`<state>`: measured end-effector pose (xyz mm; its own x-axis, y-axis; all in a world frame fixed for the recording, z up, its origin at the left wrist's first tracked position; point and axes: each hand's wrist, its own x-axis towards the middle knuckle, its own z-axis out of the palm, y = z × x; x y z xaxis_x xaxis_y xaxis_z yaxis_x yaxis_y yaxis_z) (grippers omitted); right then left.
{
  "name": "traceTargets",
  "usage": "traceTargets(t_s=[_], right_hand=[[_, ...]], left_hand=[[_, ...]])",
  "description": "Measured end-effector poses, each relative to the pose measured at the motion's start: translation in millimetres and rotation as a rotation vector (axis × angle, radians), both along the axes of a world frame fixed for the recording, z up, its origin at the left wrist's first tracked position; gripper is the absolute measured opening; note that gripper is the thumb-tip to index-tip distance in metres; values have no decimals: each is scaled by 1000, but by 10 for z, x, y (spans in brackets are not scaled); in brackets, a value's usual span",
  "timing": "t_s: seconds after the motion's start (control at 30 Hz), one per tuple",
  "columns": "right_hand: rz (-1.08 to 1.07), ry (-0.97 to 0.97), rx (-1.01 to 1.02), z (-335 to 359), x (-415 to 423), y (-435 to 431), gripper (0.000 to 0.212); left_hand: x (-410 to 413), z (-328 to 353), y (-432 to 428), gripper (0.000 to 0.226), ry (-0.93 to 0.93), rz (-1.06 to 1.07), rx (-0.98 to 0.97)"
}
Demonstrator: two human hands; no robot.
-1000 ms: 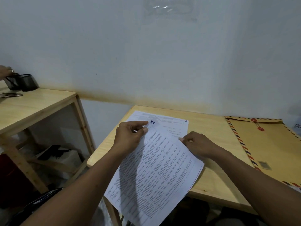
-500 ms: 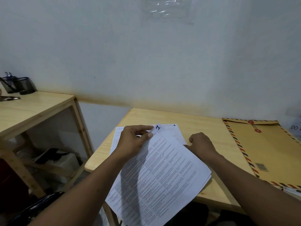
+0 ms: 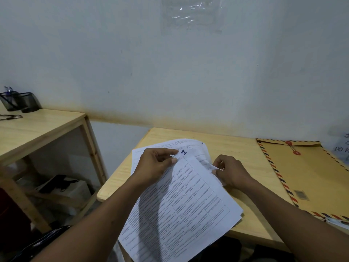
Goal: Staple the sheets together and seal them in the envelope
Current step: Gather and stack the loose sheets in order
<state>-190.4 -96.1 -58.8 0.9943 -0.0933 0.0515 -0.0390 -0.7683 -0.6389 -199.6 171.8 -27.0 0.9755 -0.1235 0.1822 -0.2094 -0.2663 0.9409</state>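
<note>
Right hand [image 3: 231, 172] now pinches the sheets [image 3: 188, 205], left hand [image 3: 154, 165] still gripping.

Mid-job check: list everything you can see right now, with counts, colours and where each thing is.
sheets: several, exact count unclear, white with printed text, fanned over the desk's near edge; top one marked with a blue 1
envelope: one, brown with red-and-blue striped border and red string buttons, flat on the desk's right side
desk: one, light wood, centre
side table: one, light wood, left
pen holders: apparently two, black mesh, far corner of the side table
plastic sheet: one, clear, on the wall above
handwritten note: one, white, right edge, cut off
left hand: one, pinches the top sheet's upper corner
right hand: one, pinches the sheets' right edge
</note>
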Motion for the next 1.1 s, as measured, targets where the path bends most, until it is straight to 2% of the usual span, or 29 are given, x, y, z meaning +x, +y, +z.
traceTargets(t_s=[0.1,0.17,0.27,0.33,0.43,0.57,0.77,1.0,1.1], right_hand=[[83,36,223,141,-126,-64,22],[130,84,374,252,-206,-110,41],[151,165,483,366,-236,-185,66],[179,176,476,423,-251,-219,64],[276,190,395,513,-320,-258,47],[366,257,442,610,-428,-272,43],[273,272,466,634,-414,-369,28],[233,170,510,670,-423,-447,27],[250,129,536,706,-461,-450,42]], left_hand=[[13,40,-26,22,-8,2,5],[33,78,-51,22,-28,-1,14],[79,142,-101,22,-54,4,33],[104,181,-138,21,-71,4,40],[120,227,-196,21,-105,16,49],[95,269,-294,21,-124,3,66],[43,341,-422,21,-257,41,125],[64,463,-548,23,-402,69,185],[60,500,-577,24,-413,91,225]])
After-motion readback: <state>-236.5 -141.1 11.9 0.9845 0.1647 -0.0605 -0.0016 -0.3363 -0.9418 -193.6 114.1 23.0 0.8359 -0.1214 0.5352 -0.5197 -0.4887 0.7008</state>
